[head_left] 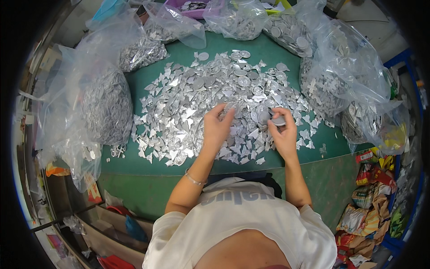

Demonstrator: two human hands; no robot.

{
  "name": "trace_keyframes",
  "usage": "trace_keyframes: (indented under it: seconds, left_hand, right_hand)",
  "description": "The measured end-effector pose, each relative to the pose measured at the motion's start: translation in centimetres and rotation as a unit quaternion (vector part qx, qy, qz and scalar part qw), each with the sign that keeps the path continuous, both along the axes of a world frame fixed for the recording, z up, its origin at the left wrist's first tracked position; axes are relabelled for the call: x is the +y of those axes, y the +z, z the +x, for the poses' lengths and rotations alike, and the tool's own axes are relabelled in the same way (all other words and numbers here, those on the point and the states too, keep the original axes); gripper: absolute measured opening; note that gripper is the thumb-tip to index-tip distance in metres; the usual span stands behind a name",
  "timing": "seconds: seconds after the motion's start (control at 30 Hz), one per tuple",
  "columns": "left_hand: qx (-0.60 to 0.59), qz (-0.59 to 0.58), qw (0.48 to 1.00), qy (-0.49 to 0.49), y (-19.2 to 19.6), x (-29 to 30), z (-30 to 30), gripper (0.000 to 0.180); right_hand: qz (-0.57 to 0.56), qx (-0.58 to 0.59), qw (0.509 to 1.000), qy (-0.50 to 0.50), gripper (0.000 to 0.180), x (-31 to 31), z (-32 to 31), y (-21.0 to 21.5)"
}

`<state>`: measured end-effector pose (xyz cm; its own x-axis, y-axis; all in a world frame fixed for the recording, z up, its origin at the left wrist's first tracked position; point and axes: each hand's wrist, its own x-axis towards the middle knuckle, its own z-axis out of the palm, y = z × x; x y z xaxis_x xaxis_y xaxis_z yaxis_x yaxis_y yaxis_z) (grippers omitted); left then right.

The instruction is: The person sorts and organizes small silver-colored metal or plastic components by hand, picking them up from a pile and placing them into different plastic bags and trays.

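Observation:
A wide, loose heap of small silvery metal pieces [179, 121] covers the middle of the green table [134, 168]. Flat fish-tail-like shapes, round discs and openwork round pieces are mixed in it. Over the right part of the heap, my right hand [285, 136] is closed on round metal discs [278, 121], held between thumb and fingers. My left hand [216, 127] is over the centre of the heap, thumb and forefinger curled toward each other; what lies between the tips is blurred into the shiny pieces behind.
Clear plastic bags of metal parts ring the table: a large bag [107, 107] at left, another bag [324, 87] at right, several along the back. A purple bin [197, 11] stands at the far edge. Below are a cardboard box [112, 237] at left and colourful packets [363, 219] at right.

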<state>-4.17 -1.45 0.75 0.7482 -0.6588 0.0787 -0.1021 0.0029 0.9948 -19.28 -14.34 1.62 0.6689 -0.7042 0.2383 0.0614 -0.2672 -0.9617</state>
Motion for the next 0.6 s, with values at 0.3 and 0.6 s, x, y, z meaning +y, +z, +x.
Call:
trace_keyframes:
  seconds: [0.3,0.6]
  left_hand:
    - [0.677,-0.159,0.718,0.011,2.4,1.5,-2.9,0.012]
    - [0.137,0.051,0.986,-0.078,1.0,2.6,-3.2,0.023]
  right_hand:
    - [0.255,-0.058,0.956,0.133,0.035,-0.7,-1.9,0.4]
    - [-0.311,0.217,0.917,-0.127,0.031,-0.5,-0.6,1.2]
